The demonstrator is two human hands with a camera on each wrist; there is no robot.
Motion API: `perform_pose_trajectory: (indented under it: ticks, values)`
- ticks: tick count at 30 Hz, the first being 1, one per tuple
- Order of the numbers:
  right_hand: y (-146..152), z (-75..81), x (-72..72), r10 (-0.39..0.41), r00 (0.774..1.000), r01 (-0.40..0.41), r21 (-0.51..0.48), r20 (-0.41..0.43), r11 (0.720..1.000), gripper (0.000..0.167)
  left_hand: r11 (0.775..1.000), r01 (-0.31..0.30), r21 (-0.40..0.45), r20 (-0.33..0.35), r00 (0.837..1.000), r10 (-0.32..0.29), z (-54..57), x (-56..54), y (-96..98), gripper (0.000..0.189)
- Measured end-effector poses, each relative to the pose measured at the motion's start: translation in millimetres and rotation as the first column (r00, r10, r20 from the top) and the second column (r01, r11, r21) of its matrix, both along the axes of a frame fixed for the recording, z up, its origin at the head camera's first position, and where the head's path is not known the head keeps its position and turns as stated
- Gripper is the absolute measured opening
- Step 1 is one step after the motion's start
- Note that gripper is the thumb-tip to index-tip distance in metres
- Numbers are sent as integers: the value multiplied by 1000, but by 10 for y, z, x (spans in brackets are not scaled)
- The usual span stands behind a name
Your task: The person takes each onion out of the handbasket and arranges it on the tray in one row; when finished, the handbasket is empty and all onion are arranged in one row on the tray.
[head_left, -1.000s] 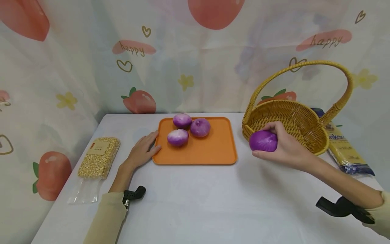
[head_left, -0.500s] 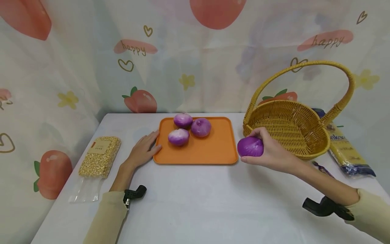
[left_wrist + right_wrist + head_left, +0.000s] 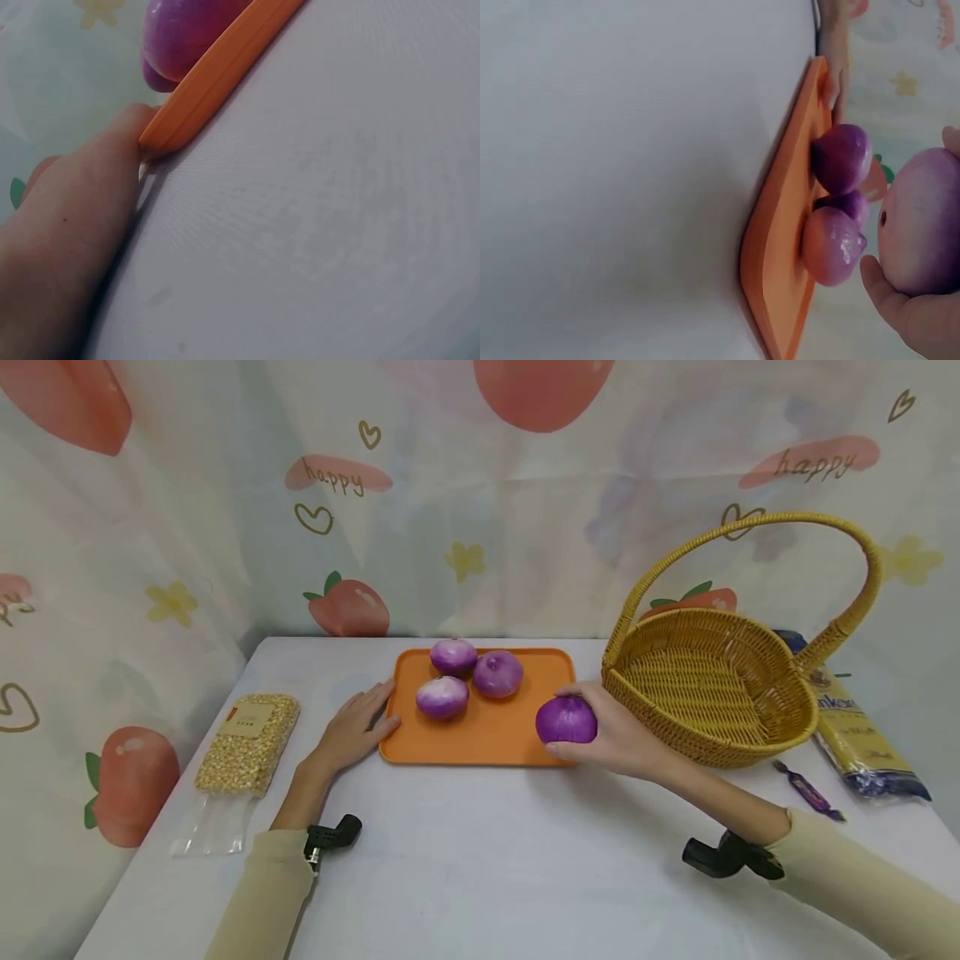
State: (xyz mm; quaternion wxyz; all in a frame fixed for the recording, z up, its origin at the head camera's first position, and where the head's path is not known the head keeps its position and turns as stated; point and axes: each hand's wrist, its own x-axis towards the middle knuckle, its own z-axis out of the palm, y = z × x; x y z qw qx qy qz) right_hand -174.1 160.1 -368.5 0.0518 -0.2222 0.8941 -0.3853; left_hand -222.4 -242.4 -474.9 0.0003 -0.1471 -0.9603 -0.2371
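Note:
My right hand [image 3: 618, 735] grips a purple onion [image 3: 566, 720] between thumb and fingers, over the right edge of the orange tray [image 3: 495, 745]. In the right wrist view that held onion [image 3: 922, 225] fills the right side, with a fingertip at its lower edge. Three more purple onions lie grouped on the tray: a front one [image 3: 442, 697], a back one [image 3: 453, 656] and one to the right [image 3: 498, 673]. My left hand [image 3: 356, 727] rests with extended fingers against the tray's left edge. From the left wrist, the hand [image 3: 82, 195] touches the tray's corner.
A yellow wicker basket [image 3: 630, 693] with a tall handle stands right of the tray. Beside it lie a yellow and blue packet [image 3: 862, 735] and a small purple wrapped candy [image 3: 810, 791]. At left lies a bag of corn kernels [image 3: 251, 743]. A patterned cloth hangs behind.
My right hand has carried the onion leftward from the front of the basket to the tray's right edge, uncovering the wrapped candy. The left hand has stayed at the tray.

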Motion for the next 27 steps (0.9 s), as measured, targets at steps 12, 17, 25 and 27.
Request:
perform_pose_trajectory:
  ticks: [12,17,25,27]
  values:
    - [-375,-309,-328,26,984,-41,84,175,996,74,1000,0,7,13,1000,0,0,28,5,69]
    - [-494,-371,-444,35,992,-47,102,119,994,75,1000,-8,8,14,1000,8,4,32,0,69]
    - [-572,-411,-600,44,994,-56,119,105,991,76,1000,-7,8,19,1000,7,34,19,9,70]
    - [-579,-411,-625,44,993,-57,120,108,991,76,1000,-7,8,20,1000,6,38,12,8,70]
